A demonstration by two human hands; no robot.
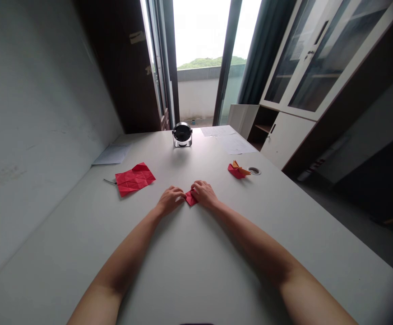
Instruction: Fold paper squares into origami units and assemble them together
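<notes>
A small folded piece of red paper (pixel 191 199) lies on the white table between my two hands. My left hand (pixel 171 198) has its curled fingertips at the paper's left edge, pinching it. My right hand (pixel 204 193) covers the upper right part of the paper, its fingers bent and gripping there. The paper under my right fingers is hidden. Off to the left lies a larger red sheet (pixel 135 179), opened out and creased all over. To the right sits a folded red and orange paper piece (pixel 238 170).
A roll of tape (pixel 254 171) lies beside the red and orange piece. A round black device on a metal stand (pixel 182 134) stands at the table's far end. White papers (pixel 237 144) lie far right, more papers (pixel 112 154) by the left wall.
</notes>
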